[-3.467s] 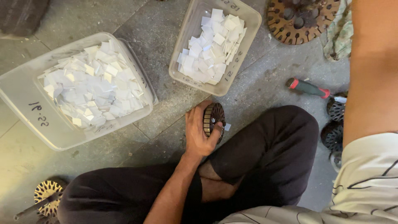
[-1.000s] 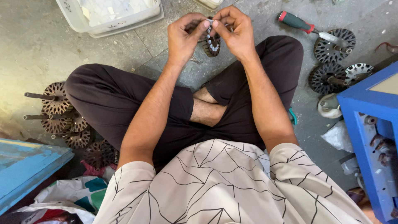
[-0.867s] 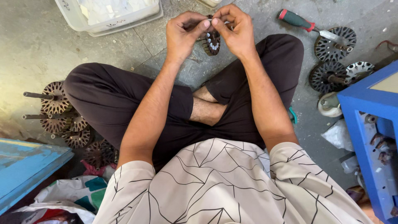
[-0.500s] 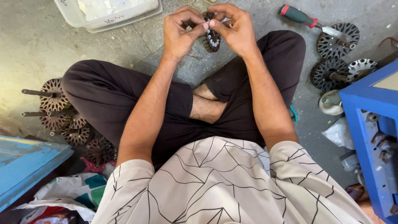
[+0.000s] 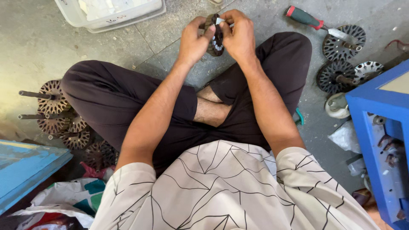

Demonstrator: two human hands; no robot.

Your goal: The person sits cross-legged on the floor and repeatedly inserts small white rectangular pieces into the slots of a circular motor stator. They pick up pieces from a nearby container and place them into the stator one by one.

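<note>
So we're sitting cross-legged on the grey concrete floor (image 5: 38, 47), and both hands are up in front of our knees working on the same part: a dark round slotted metal rotor core (image 5: 216, 36). Our left hand (image 5: 194, 39) is curled around its left edge, gripping it, while our right hand (image 5: 240, 35) is closed on the right side with the fingertips pinching a small white paper slip (image 5: 219, 21) at the top of the core. Just past the hands sits a clear plastic tub of white paper pieces (image 5: 111, 12). A red-handled screwdriver (image 5: 304, 17) lies off to the right near more slotted discs (image 5: 343, 41), and a pile of shafted rotors (image 5: 57, 113) sits by our left knee.
</note>
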